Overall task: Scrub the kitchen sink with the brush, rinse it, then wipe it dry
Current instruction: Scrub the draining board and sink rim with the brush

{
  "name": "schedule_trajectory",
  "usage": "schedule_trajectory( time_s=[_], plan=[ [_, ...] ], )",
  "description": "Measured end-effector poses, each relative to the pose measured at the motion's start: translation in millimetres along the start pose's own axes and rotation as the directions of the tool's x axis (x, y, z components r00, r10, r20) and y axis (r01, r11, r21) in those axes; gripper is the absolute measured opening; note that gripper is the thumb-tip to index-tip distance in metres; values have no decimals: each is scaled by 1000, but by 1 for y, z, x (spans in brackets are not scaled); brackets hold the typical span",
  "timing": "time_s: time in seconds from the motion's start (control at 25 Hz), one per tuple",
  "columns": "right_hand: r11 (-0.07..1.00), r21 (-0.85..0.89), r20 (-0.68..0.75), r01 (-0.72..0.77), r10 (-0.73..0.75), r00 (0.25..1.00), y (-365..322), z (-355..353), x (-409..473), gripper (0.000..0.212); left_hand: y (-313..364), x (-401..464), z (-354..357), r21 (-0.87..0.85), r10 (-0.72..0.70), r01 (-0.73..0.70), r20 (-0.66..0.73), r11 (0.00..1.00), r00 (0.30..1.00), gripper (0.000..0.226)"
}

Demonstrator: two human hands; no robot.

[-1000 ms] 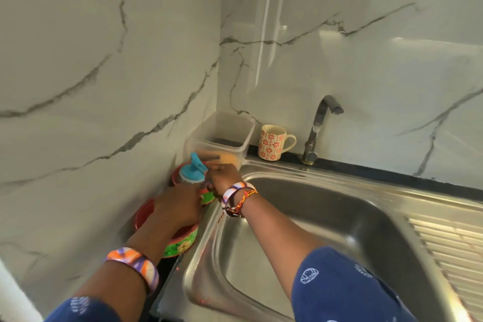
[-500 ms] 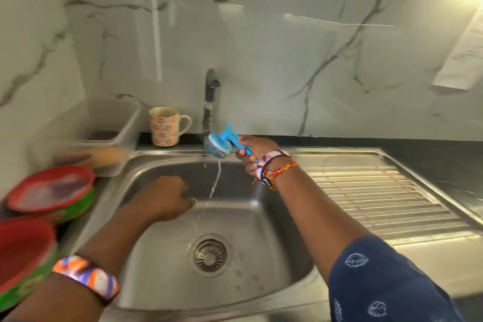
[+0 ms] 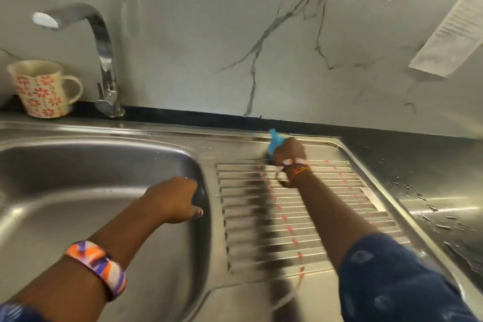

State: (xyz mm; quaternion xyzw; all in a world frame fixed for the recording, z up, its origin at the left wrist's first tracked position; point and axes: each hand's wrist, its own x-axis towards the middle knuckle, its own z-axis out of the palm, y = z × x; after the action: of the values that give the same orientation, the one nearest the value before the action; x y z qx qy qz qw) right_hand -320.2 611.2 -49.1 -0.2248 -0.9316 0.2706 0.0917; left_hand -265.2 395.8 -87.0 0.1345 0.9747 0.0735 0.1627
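The blue brush (image 3: pixel 275 142) was small, only its bright plastic handle tip and a dark strip at its base showing past the knuckles; the right hand (image 3: pixel 289 152) was curled tight round it, pressing it down at the far edge of the ribbed draining board (image 3: pixel 326 214), just short of the raised back lip of the stainless steel sink (image 3: pixel 109 165); the left hand (image 3: pixel 174 200) held nothing, its fingers loosely bent, resting at the basin's right rim where it met the board; the two hands were well apart. The board's grooves ran on bare toward the near edge and to the right, where a wet dark counter (image 3: pixel 431 191) began beyond the raised border; the chrome tap (image 3: pixel 103 60) rose behind the basin's far rim, a flower-patterned mug (image 3: pixel 43 89) just left of it against the marble wall.
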Motion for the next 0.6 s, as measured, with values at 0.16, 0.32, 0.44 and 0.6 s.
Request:
schedule_trajectory(
  time_s=[0.16,0.32,0.44,0.6],
  plan=[
    [967,189,354,168,-227,907,-48,57,-31,31,31,18,-4,69,-9,1,108,998,994,66],
    [933,359,424,8,-171,889,-26,9,-19,35,45,28,-4,160,-59,34,150,987,987,56],
    [971,215,293,-104,37,955,52,-60,24,39,48,33,-4,214,-68,33,159,976,985,61],
    [982,-4,73,-191,191,979,127,-108,87,36,51,35,-7,198,-91,51,196,979,976,58]
  ],
)
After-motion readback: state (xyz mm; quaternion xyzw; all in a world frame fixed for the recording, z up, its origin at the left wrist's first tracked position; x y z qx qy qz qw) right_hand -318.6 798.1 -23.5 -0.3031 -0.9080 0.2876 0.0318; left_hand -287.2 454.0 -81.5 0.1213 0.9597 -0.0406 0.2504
